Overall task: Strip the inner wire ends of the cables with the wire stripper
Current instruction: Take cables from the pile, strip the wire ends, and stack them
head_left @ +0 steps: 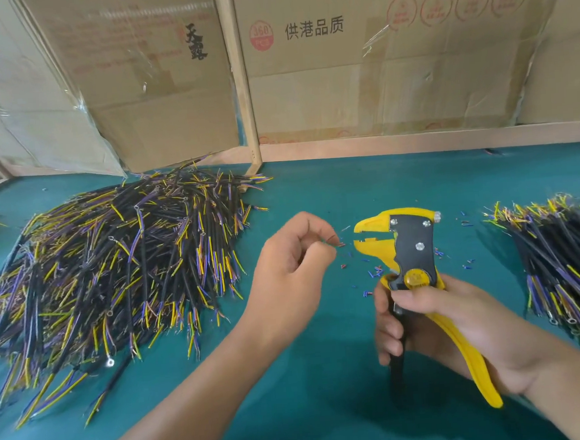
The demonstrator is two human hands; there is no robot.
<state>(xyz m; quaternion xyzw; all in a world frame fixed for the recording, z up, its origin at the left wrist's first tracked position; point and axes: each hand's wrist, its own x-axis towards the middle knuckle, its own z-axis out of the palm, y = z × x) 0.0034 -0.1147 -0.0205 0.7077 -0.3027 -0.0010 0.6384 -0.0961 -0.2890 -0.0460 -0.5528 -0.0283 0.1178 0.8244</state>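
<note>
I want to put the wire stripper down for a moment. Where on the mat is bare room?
Bare green mat lies beyond the wire stripper, toward the cardboard wall, and near between the forearms. Crowded: large cable pile left, smaller pile right, insulation scraps under the stripper.

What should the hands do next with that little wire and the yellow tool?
Probably the left hand should slide the wire tip into the wire stripper, held by the right hand. The tip sits just short of the tool's mouth, which looks open and empty.
</note>
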